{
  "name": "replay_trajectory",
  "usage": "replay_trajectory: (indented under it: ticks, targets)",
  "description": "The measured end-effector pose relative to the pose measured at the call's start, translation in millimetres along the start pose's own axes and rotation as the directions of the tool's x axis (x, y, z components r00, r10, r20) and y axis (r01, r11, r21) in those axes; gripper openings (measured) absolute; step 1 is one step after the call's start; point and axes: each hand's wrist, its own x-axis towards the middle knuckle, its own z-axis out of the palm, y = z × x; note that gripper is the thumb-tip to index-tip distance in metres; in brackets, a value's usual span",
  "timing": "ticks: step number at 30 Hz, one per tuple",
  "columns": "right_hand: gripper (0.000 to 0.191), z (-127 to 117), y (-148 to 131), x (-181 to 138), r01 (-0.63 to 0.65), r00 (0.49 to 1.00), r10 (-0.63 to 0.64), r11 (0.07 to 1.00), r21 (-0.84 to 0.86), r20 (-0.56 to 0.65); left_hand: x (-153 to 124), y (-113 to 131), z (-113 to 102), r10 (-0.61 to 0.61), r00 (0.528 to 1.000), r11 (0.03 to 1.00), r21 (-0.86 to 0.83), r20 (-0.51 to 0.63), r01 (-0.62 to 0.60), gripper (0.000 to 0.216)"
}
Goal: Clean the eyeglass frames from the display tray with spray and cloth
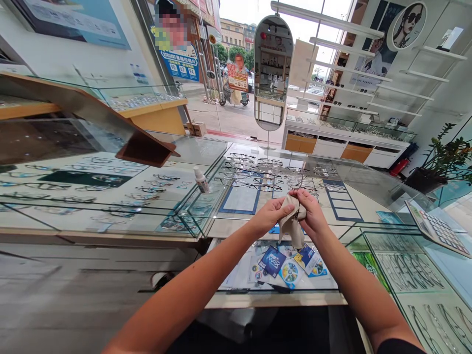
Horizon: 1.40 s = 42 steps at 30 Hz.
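A glass-fronted eyewear shop is forming the setting, its glass counter (228,225) running ahead of the wearer. At left, a small spray bottle (201,180) is standing on the glass, apart from both hands. Rows of eyeglasses (266,187) are lying beyond the hands. The left hand (271,216) is pinching a beige cloth (290,227) between thumb and fingers; printed packets (273,260) are lying below. The cloth is hanging bunched between the hands, above the counter's near edge. The right hand (311,212) is pinching its other side, fingertips pressed together. Progress, as judged: handling is under way, not finished; release and setting down are remaining. Whether the folds are enclosing anything cannot be told. At far right, a calculator (440,228) is resting untouched.
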Motion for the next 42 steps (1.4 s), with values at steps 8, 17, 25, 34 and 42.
replay_trajectory:
  ticks: [8,17,25,34,42]
  targets:
    - [0.035,9,2,-5,-0.038,0.997,0.036,0.999,0.024,0.065,-2,7,12,0.108,0.981,0.993,-0.037,-0.159,-0.116,0.061]
    - [0.032,7,2,-4,-0.051,0.997,0.051,0.999,-0.015,0.053,1,4,12,0.15,0.96,0.988,-0.001,-0.236,-0.154,0.062]
    - [0.029,-2,-7,0,-0.048,0.998,0.048,0.999,0.023,0.034,-7,14,1,0.019,0.996,1.0,-0.017,0.088,-0.017,0.054]
    - [0.025,4,0,-4,-0.094,0.995,0.092,0.993,0.066,0.045,-4,9,6,0.104,0.989,0.992,0.074,-0.101,-0.097,0.055]
    - [0.037,13,8,-10,-0.047,0.997,0.042,0.997,0.066,0.07,-1,5,13,0.152,0.959,0.988,0.014,-0.239,-0.153,0.056]
